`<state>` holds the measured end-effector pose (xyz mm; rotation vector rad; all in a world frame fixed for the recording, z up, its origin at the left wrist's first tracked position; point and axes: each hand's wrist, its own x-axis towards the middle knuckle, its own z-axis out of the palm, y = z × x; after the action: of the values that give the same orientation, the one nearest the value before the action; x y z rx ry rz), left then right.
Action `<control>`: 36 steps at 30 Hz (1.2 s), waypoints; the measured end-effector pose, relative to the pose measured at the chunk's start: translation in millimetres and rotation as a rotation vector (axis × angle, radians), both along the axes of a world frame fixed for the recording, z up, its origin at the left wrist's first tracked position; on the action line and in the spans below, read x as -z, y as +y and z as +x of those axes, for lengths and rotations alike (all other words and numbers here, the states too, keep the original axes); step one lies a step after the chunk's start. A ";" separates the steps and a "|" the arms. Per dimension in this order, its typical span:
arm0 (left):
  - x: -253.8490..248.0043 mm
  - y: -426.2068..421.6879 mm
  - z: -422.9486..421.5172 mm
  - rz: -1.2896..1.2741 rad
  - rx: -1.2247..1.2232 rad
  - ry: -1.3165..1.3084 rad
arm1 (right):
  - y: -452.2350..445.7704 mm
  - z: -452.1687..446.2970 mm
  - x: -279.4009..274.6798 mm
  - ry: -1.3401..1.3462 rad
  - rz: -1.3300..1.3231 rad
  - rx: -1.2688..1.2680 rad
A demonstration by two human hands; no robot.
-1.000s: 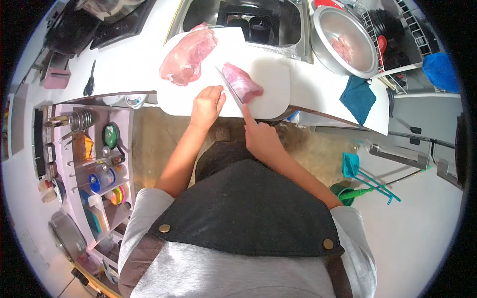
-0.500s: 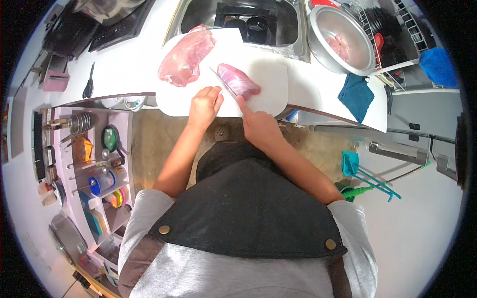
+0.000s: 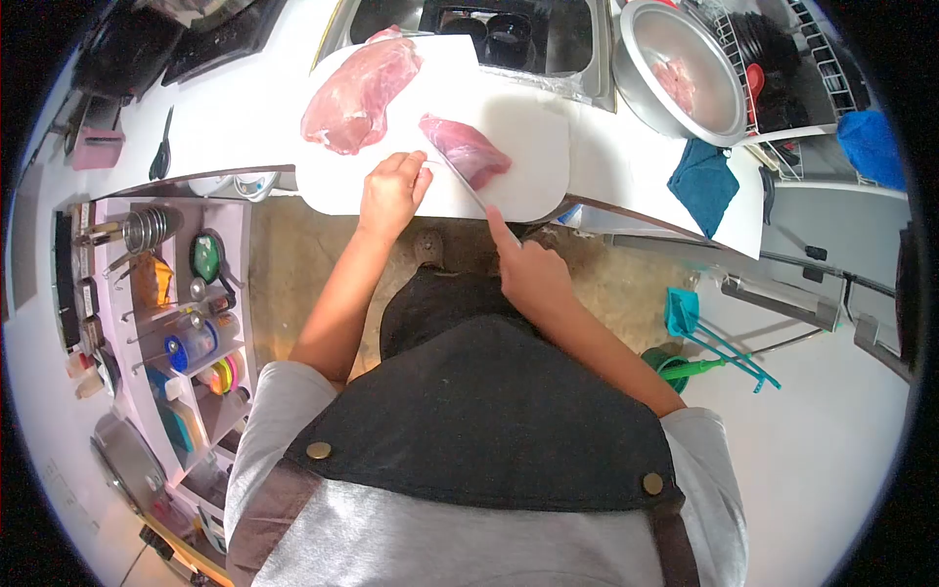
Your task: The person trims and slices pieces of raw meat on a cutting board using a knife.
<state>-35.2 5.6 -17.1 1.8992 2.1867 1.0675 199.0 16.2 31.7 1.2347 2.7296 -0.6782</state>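
My right hand (image 3: pixel 534 270) is wrapped around a knife (image 3: pixel 463 182), its index finger stretched along the top of the blade. The blade lies against the near left side of a small piece of raw meat (image 3: pixel 468 149) on the white cutting board (image 3: pixel 533 127). To the left of the blade, my left hand (image 3: pixel 393 194) is closed in a pinch. A thin whitish strip seems to run from its fingertips toward the meat, too small to name surely. A larger slab of raw meat (image 3: pixel 362 96) rests on the board's left part.
Behind the board is a steel sink (image 3: pixel 599 73). A metal bowl (image 3: pixel 719 108) with meat pieces stands at the right, near a folded teal cloth (image 3: pixel 702 188) and a dish rack (image 3: pixel 822 59). Scissors (image 3: pixel 163 149) lie at the left. Shelves (image 3: pixel 240 293) stand below.
My right hand has drawn the knife back toward me and slightly right, baring more blade. My left hand stays pinched near the small meat piece. The whole view has shifted a little.
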 end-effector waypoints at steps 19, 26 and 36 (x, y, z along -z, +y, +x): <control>-12.9 -30.1 -13.5 -0.076 -0.091 -0.292 | 34.1 36.9 -49.3 0.208 -0.036 -0.087; -6.0 -9.9 -9.4 0.046 0.060 0.160 | 26.8 -9.0 1.6 0.081 -0.015 -0.045; -8.1 -21.7 -43.4 -0.148 -0.010 0.185 | 13.1 67.8 -19.1 -0.083 -0.044 -0.087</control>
<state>-78.6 -16.1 -9.0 1.9939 2.2990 0.7332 266.8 29.3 50.8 1.1017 2.6687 -0.6583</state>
